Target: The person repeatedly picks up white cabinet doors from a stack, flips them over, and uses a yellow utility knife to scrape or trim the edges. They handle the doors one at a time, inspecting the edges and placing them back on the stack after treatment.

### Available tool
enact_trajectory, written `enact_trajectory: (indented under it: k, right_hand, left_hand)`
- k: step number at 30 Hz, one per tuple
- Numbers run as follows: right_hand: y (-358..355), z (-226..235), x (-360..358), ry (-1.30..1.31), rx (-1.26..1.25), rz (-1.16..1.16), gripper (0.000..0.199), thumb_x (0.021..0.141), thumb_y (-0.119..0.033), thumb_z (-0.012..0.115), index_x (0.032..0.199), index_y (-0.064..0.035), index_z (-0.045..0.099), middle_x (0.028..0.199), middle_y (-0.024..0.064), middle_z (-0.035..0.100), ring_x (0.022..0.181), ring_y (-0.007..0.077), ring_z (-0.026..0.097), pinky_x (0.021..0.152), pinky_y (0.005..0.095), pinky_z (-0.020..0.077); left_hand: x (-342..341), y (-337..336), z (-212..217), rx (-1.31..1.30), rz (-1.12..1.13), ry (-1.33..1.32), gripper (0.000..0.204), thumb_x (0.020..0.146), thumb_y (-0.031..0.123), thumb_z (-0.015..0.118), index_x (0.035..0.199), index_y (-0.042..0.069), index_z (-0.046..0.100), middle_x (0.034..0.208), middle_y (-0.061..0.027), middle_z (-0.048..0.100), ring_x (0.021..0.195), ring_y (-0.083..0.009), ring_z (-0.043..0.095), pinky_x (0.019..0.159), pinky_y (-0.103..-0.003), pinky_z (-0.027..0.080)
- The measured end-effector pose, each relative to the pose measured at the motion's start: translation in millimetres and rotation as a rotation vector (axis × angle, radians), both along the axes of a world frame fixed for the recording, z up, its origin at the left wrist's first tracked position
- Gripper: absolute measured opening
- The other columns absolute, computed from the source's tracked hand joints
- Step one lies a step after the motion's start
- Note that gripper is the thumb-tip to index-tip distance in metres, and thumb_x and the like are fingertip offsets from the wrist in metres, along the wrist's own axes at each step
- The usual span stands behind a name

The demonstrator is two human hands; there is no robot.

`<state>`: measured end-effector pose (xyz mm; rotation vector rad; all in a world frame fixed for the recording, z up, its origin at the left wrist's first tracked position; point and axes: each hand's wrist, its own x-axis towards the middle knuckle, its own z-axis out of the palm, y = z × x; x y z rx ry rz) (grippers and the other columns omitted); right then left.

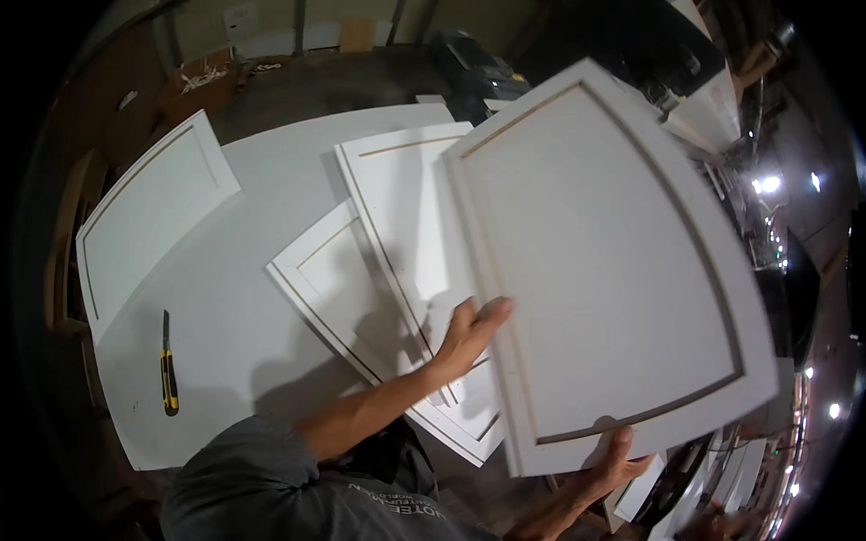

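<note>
- A person at a white worktable (225, 325) holds a large white cabinet door panel (604, 270) up off the surface, tilted, with its recessed centre field facing the camera.
- The left hand (469, 334) grips the panel's left frame edge; the thumb lies pressed along the front of the frame, while the other fingers pass behind the panel and cannot be seen.
- The right hand (622, 455) supports the near edge from below, the thumb pinching up over the front of the frame and the remaining fingers hidden behind the panel.
- The raised panel fills the right half of the scene, above the table's right end and partly covering the pieces lying there.
- Two more white door panels lie flat on the table just left of the raised one: a tall panel (406, 198) rests across a lower panel (334, 279), the two overlapping at an angle.
- A fourth white panel (149, 212) sits at the far left of the table, well apart from the others, its corner reaching past the table edge.
- A yellow-and-black utility knife (168, 365) lies on the near left of the tabletop, apart from every panel.
- Bright workshop lights (767, 185) glare at the far right.
</note>
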<state>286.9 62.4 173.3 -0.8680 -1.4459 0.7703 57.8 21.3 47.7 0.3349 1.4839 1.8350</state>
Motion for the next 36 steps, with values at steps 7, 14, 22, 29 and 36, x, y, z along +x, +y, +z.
enact_trajectory:
  k: [7, 14, 22, 29, 36]
  right_hand:
    - [29.2, -4.7, -44.6, -0.889, 0.597, 0.164, 0.032, 0.083, -0.005, 0.069, 0.115, -0.0065, 0.07, 0.114, 0.0183, 0.067, 0.101, 0.0382, 0.065, 0.087, 0.0425, 0.0531]
    - [50.3, -117.1, -55.8, -1.029, 0.977, 0.775, 0.059, 0.08, 0.002, 0.059, 0.137, -0.015, 0.058, 0.138, 0.0175, 0.052, 0.109, 0.0325, 0.058, 0.094, 0.0435, 0.0477]
    - [21.4, -122.7, -6.6, -0.949, 0.101, 0.385, 0.056, 0.077, 0.0, 0.076, 0.13, -0.0047, 0.06, 0.127, 0.018, 0.061, 0.114, 0.0356, 0.06, 0.098, 0.0413, 0.049]
    - [14.0, -197.8, -52.7, -0.385, -0.767, 0.088, 0.03, 0.094, -0.024, 0.066, 0.101, 0.0049, 0.062, 0.094, 0.0115, 0.065, 0.083, 0.0159, 0.06, 0.074, 0.0297, 0.0498]
    - [28.2, -164.4, -104.8, 0.13, -0.883, 0.059, 0.047, 0.093, -0.021, 0.067, 0.122, 0.0135, 0.053, 0.114, 0.0188, 0.062, 0.098, 0.024, 0.062, 0.087, 0.037, 0.0516]
  left_hand:
    - [-86.5, -105.3, 33.4, 0.044, -0.047, 0.645, 0.023, 0.094, 0.005, 0.053, 0.114, -0.004, 0.06, 0.094, -0.0086, 0.067, 0.083, -0.0153, 0.066, 0.073, -0.029, 0.054]
    - [-107.0, -250.1, 8.1, -0.106, 0.222, 1.043, 0.012, 0.086, 0.001, 0.065, 0.097, -0.004, 0.067, 0.08, -0.0106, 0.069, 0.069, -0.0152, 0.066, 0.062, -0.026, 0.051]
    - [-332.9, -124.1, 13.5, -0.473, 0.174, 1.302, 0.049, 0.083, 0.021, 0.069, 0.124, -0.004, 0.06, 0.125, -0.024, 0.062, 0.114, -0.0385, 0.061, 0.091, -0.041, 0.052]
    - [-448.5, 34.4, -30.8, -0.855, -0.375, 1.037, 0.082, 0.075, 0.051, 0.075, 0.127, -0.01, 0.057, 0.129, -0.0287, 0.058, 0.118, -0.0389, 0.057, 0.101, -0.042, 0.045]
    - [-448.7, 57.9, -28.7, -0.933, -0.426, 0.775, 0.106, 0.062, 0.064, 0.08, 0.132, -0.011, 0.052, 0.132, -0.0314, 0.055, 0.126, -0.0396, 0.053, 0.105, -0.041, 0.042]
